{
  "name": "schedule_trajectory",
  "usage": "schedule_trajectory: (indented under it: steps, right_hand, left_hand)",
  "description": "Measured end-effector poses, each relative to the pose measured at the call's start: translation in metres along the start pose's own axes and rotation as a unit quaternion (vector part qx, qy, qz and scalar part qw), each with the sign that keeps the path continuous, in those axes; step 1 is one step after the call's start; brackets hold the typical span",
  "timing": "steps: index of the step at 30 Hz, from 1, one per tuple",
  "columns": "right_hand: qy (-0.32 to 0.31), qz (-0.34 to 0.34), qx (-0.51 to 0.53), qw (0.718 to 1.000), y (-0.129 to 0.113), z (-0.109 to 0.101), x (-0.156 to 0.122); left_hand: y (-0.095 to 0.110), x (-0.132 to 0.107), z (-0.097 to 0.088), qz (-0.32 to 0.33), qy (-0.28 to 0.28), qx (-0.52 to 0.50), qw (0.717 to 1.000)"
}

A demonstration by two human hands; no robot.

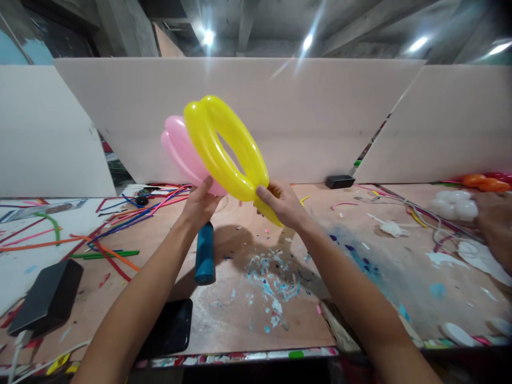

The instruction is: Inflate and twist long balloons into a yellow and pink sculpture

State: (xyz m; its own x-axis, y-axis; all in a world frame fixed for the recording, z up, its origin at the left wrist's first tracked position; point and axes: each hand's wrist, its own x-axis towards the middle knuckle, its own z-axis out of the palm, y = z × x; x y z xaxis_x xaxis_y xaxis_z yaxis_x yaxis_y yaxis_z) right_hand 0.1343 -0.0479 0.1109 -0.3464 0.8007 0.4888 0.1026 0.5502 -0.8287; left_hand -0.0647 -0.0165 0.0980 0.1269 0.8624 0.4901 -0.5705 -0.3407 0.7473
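Note:
Above the table I hold up two inflated modelling balloons. The yellow balloon (242,140) is bent into a long loop with an opening in its middle, and a short tail hangs below. My right hand (287,205) is closed around the lower end of this loop, where it narrows, thumb on the near side. Behind and to the left is the pink balloon (182,146), its folded lobes partly hidden by the yellow one. My left hand (200,202) is closed on the pink balloon's lower part, thumb on top; its other fingers are mostly hidden.
A blue cylinder (205,255) and a dark phone (170,326) lie below my left arm. Uninflated balloons (120,224) are strewn at left near a black box (46,298). White panels (240,117) stand behind. At right, another person's hand (496,224) is beside white balloons (454,205).

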Motion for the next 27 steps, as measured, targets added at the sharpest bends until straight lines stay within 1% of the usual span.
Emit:
schedule_trajectory:
  steps: [1, 2, 4, 5, 7, 9, 12, 17, 19, 22, 24, 27]
  right_hand:
    - [-0.023, 0.011, 0.005, 1.0, 0.0, -0.002, 0.0]
    - [-0.031, 0.018, 0.006, 0.999, 0.001, -0.004, 0.0]
    - [-0.019, 0.021, 0.005, 1.0, 0.002, -0.004, 0.0]
    - [-0.012, 0.021, 0.002, 1.0, 0.002, -0.003, 0.0]
    - [-0.018, 0.023, -0.006, 1.0, 0.002, -0.002, 0.0]
    - [-0.026, 0.021, -0.019, 0.999, 0.0, -0.001, -0.001]
    - [-0.021, 0.006, -0.046, 0.999, -0.002, -0.001, -0.001]
    - [-0.004, -0.007, -0.047, 0.999, 0.003, -0.001, 0.0]
    - [0.004, -0.026, -0.065, 0.998, 0.004, 0.0, 0.0]
    - [0.032, -0.073, -0.082, 0.993, 0.003, 0.002, 0.0]
    - [0.03, -0.095, -0.069, 0.993, 0.003, 0.004, 0.0]
    - [0.014, -0.106, -0.049, 0.993, 0.005, 0.007, 0.0]
  left_hand:
    - [-0.001, -0.001, 0.002, -0.005, -0.005, 0.007, 1.0]
    - [-0.002, -0.002, 0.004, -0.013, -0.017, 0.011, 1.0]
    - [-0.003, -0.005, 0.006, -0.018, -0.044, 0.017, 0.999]
    - [-0.003, -0.005, 0.006, -0.013, -0.052, 0.022, 0.998]
    - [-0.004, -0.006, 0.007, 0.005, -0.06, 0.033, 0.998]
    - [-0.004, -0.004, 0.008, 0.023, -0.054, 0.035, 0.998]
    - [-0.002, -0.001, 0.01, 0.035, -0.037, 0.027, 0.998]
    - [0.002, 0.002, 0.008, 0.03, -0.033, 0.018, 0.999]
    - [0.003, 0.003, 0.006, 0.035, -0.02, 0.012, 0.999]
    - [0.002, 0.005, 0.005, 0.044, 0.01, 0.018, 0.999]
    - [0.002, 0.005, 0.006, 0.042, 0.017, 0.024, 0.999]
    - [0.001, 0.004, 0.007, 0.039, 0.013, 0.031, 0.999]
